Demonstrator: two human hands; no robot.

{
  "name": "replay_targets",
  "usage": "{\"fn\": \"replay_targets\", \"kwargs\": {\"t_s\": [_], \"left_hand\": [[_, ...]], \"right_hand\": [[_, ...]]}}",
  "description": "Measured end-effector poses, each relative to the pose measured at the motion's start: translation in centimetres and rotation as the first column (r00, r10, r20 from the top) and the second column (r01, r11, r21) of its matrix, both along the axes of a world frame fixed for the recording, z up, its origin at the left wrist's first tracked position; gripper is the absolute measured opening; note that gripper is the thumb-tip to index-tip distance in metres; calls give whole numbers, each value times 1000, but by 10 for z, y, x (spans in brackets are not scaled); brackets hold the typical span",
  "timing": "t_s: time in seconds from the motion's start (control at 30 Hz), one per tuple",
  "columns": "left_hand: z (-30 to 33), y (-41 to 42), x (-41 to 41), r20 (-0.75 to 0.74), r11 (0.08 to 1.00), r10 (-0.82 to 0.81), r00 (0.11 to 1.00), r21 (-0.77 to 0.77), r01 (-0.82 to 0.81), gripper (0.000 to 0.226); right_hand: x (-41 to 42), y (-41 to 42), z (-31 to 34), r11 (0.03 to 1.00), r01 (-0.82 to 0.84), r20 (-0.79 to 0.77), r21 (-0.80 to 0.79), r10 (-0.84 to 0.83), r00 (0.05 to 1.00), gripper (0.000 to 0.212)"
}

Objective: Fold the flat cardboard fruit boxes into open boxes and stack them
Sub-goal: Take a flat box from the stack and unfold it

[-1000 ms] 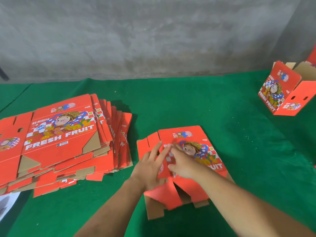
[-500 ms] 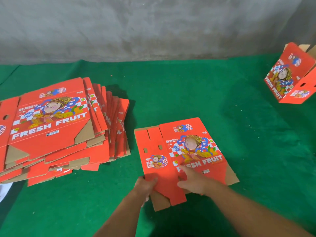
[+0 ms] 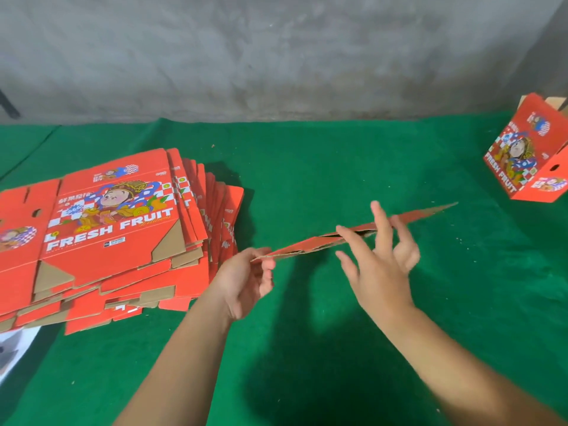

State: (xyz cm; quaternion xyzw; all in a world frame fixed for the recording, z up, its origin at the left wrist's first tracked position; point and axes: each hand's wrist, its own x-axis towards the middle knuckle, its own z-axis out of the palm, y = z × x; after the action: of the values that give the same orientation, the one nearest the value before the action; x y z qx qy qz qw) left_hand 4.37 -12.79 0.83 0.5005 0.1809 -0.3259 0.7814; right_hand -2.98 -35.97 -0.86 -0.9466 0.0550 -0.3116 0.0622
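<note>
One flat red fruit box [image 3: 310,245] is lifted off the green cloth and seen edge-on, slanting up to the right. My left hand [image 3: 246,282] pinches its near left end between thumb and fingers. My right hand [image 3: 381,259] is at the box's middle with fingers spread and straight, its fingertips at the cardboard edge. A fanned pile of flat red "FRESH FRUIT" boxes [image 3: 101,229] lies on the left. A folded open box [image 3: 528,167] lies tipped at the far right.
The green cloth [image 3: 322,167] covers the whole work surface. A grey concrete wall [image 3: 276,56] runs along the back. A white scrap [image 3: 12,348] shows at the lower left edge under the pile.
The flat box lay on the cloth with both hands at its near edge. Now it is raised off the cloth and turned edge-on; my right hand has opened over its middle.
</note>
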Motion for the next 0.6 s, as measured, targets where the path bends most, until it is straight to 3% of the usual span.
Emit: {"fn": "replay_targets", "kwargs": {"t_s": [0.07, 0.13, 0.17, 0.23, 0.3, 0.33, 0.4, 0.47, 0.5, 0.6], "left_hand": [[6, 1, -13, 60, 999, -32, 998, 41, 29, 35], [14, 15, -24, 154, 957, -216, 964, 227, 178, 49], [20, 28, -28, 208, 874, -390, 897, 391, 289, 62], [32, 53, -28, 195, 556, -733, 652, 723, 409, 89], [47, 68, -19, 106, 288, -877, 469, 897, 335, 110], [52, 69, -13, 110, 238, -898, 427, 936, 259, 114], [56, 63, -10, 234, 307, -893, 384, 941, 140, 110], [53, 50, -16, 389, 454, -858, 336, 880, 140, 83], [48, 44, -19, 430, 479, -849, 308, 872, 104, 68], [36, 35, -21, 455, 360, -840, 296, 875, -323, 42]], "right_hand": [[5, 6, 13, 997, -71, 40, 16, 70, 997, 18], [8, 10, 26, 992, -119, 44, 31, 118, 992, 9], [8, 11, 31, 990, -134, 46, 33, 133, 990, 11], [6, 13, 39, 983, -185, 54, 19, 184, 982, 20], [5, 17, 45, 971, -240, 74, -14, 240, 968, 25], [5, 21, 48, 967, -252, 78, -26, 254, 964, 26], [5, 27, 50, 967, -256, 60, -12, 256, 965, 28], [6, 29, 50, 971, -239, 19, 0, 239, 971, 27], [6, 26, 49, 973, -229, 2, -6, 229, 974, 24], [10, 14, 49, 967, -256, -31, -12, 256, 966, 14]]}}
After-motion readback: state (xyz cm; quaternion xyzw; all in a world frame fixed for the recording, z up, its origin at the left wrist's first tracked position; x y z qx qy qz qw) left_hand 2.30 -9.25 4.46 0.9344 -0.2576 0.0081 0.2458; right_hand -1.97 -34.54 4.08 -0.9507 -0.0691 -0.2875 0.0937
